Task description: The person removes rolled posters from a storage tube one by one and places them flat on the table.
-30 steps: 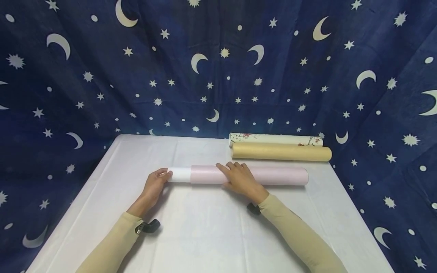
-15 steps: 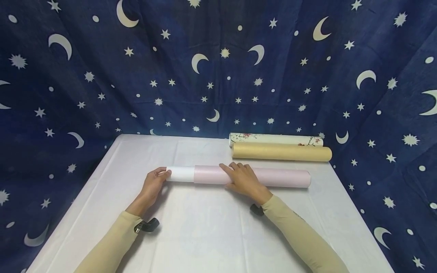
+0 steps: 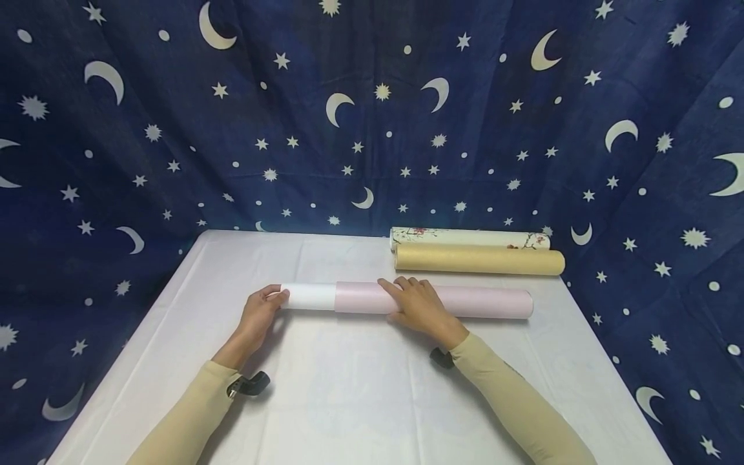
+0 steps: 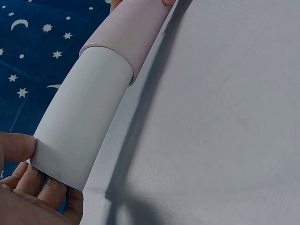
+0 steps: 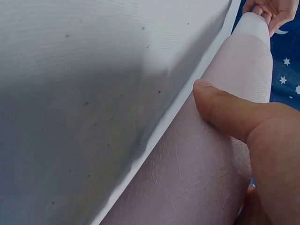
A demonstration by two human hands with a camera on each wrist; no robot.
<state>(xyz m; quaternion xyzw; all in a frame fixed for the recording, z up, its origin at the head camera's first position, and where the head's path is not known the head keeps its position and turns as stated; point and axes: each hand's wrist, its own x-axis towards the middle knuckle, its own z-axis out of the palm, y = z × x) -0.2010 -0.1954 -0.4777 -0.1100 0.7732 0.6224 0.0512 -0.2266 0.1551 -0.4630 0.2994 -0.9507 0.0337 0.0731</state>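
A pink wallpaper roll (image 3: 485,302) lies sideways across the table, its skin finely creased in the right wrist view. From its left end sticks a smooth white tube (image 3: 310,297), narrower than the pink roll around it. My left hand (image 3: 259,316) pinches the outer end of this tube, thumb (image 4: 18,146) on the outside and fingertips inside the rim. Over the middle of the pink roll, my right hand (image 3: 424,310) holds it, with the thumb (image 5: 229,110) along the near side and the fingers over the top. The tube's inner part is hidden in the roll.
Behind the pink roll, at the back right of the white-covered table (image 3: 343,387), lie a gold roll (image 3: 479,258) and a white roll with a blossom print (image 3: 471,236). A dark blue star-and-moon cloth (image 3: 372,97) hangs behind the table.
The pink roll and my right hand have shifted slightly right, while my left hand has moved a little left with the tube's end. More of the white tube shows now.
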